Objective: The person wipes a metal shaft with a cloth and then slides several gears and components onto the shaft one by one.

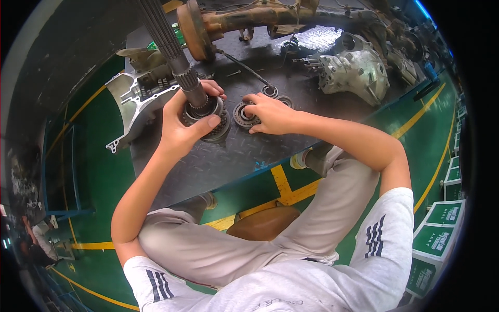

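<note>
My left hand [176, 125] is wrapped round a gear assembly [219, 129] at the foot of an upright splined shaft [173, 49], thumb on the near side and fingers behind. The shaft leans to the upper left, and its top runs out of the picture. To the right, my right hand [273, 115] grips a round bearing [240, 117] that lies on the dark metal bench [195, 169]. Its fingers curl over the bearing's middle and rim. Close behind this hand lie a small metal ring [270, 91] and another ring [285, 101], partly covered.
A rusty axle housing [241, 23] spans the back of the bench. An open casing half [127, 104] stands left, a silver gearbox housing [356, 74] right. A bolt [234, 73] lies behind my hands. Green-and-white boxes [439, 239] line the floor at right.
</note>
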`<state>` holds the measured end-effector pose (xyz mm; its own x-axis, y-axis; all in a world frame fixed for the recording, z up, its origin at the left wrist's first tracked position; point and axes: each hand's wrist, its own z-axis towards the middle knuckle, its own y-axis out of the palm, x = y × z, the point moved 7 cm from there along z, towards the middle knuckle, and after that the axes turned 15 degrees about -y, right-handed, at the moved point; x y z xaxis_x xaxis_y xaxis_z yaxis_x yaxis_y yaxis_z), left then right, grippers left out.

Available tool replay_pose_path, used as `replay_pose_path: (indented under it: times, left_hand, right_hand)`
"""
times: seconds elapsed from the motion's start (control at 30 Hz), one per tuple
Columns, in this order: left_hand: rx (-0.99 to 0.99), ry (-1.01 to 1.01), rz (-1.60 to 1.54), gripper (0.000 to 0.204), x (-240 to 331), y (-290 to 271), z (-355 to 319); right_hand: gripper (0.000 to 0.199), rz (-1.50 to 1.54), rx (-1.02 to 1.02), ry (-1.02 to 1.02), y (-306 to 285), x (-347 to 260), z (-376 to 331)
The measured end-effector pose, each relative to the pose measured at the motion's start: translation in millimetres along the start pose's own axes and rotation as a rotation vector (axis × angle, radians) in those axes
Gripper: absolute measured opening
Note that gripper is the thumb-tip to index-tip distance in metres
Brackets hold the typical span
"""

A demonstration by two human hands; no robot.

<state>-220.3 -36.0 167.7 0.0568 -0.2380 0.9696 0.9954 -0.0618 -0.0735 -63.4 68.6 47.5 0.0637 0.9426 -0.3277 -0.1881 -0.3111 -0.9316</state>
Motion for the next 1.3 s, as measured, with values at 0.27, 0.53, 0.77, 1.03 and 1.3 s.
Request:
replay_pose_path:
  times: [0.27,0.53,0.77,1.03,1.3]
  left_hand:
    - [-0.058,0.019,-0.028,0.054,-3,2,2]
    - [0.004,-0.059,-0.005,0.061,-6,2,-2]
    - [0.019,-0.073,0.005,0.057,-5,-3,-2]
    - [0.048,-0.094,0.042,0.068,-15,-18,-6]
    - [0.046,-0.063,-0.029,0.066,-15,-20,-6]
  right_hand:
    - [0.044,0.033,0.010,0.018,-2,-1,-2]
    - [0.032,-0.083,0.190,-0.061,-50,3,-3]
    - [0.034,-0.248,0.004,0.273,-78,59,-20]
    - [0.068,-0.074,-0.256,0.451,-64,54,-21]
    - [0.064,-0.225,-0.357,0.416,-35,45,-35]
